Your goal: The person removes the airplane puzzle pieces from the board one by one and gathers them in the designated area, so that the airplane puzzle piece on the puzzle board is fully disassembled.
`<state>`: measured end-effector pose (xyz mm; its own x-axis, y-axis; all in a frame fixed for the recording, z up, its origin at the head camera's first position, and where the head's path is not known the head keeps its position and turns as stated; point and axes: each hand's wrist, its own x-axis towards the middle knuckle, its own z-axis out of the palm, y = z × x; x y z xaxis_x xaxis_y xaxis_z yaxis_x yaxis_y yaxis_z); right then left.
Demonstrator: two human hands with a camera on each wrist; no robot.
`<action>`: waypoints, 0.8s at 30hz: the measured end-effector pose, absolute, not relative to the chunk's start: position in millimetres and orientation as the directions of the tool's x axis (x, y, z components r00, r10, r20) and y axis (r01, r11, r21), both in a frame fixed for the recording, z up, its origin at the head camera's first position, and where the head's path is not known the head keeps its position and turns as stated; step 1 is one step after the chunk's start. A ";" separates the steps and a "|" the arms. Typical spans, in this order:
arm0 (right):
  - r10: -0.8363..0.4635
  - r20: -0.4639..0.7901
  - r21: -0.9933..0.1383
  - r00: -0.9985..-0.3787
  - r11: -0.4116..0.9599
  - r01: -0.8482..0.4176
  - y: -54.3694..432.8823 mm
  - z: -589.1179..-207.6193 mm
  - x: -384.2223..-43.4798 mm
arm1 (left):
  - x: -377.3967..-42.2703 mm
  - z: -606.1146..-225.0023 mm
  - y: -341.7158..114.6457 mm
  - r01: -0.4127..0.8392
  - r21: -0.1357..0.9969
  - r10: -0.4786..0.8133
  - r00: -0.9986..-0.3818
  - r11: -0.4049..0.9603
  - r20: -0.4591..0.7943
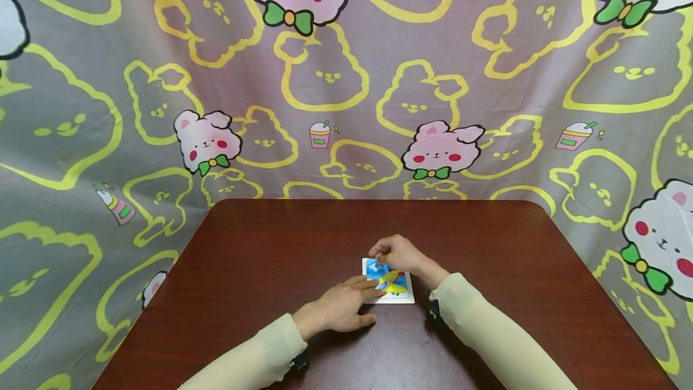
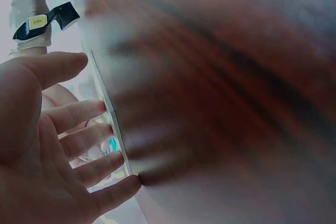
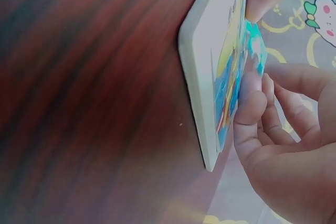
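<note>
A small flat jigsaw board with a white rim and a blue picture of a yellow and red airplane lies on the table. My left hand rests on its left side, fingers spread and fairly straight. In the left wrist view, the fingertips of that hand reach the board's edge. Above the far part of the board is my right hand, fingers bent. The right wrist view shows this hand pinching a teal and white puzzle piece, tilted up from the picture; the fingers partly cover it.
The board sits on a dark reddish-brown table with rounded far corners. A grey cloth printed with yellow outlines and white bears hangs behind the table and at both sides. A black wrist strap shows on the right sleeve.
</note>
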<state>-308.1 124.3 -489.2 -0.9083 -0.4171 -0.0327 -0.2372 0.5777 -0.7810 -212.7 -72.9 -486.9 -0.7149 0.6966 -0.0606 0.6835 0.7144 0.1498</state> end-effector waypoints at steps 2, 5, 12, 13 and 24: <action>-0.418 -0.034 -0.780 -0.908 0.579 -0.238 124.1 -489.6 -308.3 | -212.6 -487.5 -72.9 0.686 0.146 0.698 -0.714 0.713 -0.056; -0.420 -0.044 -0.786 -0.907 0.575 -0.228 124.2 -489.0 -307.8 | -212.4 -487.7 -73.2 0.691 0.143 0.702 -0.711 0.709 -0.048; -0.413 -0.066 -0.813 -0.908 0.550 -0.192 123.7 -490.3 -307.1 | -211.3 -487.0 -73.4 0.693 0.140 0.704 -0.709 0.708 -0.048; -0.413 -0.066 -0.814 -0.908 0.548 -0.190 123.5 -490.7 -307.4 | -211.3 -487.1 -73.4 0.692 0.139 0.703 -0.709 0.708 -0.048; -0.400 -0.102 -0.834 -0.911 0.534 -0.142 122.8 -490.8 -309.6 | -210.9 -486.0 -73.0 0.692 0.134 0.702 -0.710 0.709 -0.051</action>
<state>-309.6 122.8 -490.8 -0.9107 -0.4003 -0.1016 -0.1416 0.5336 -0.8338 -210.9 -73.0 -486.0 -0.7100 0.7024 -0.0513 0.6921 0.7093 0.1338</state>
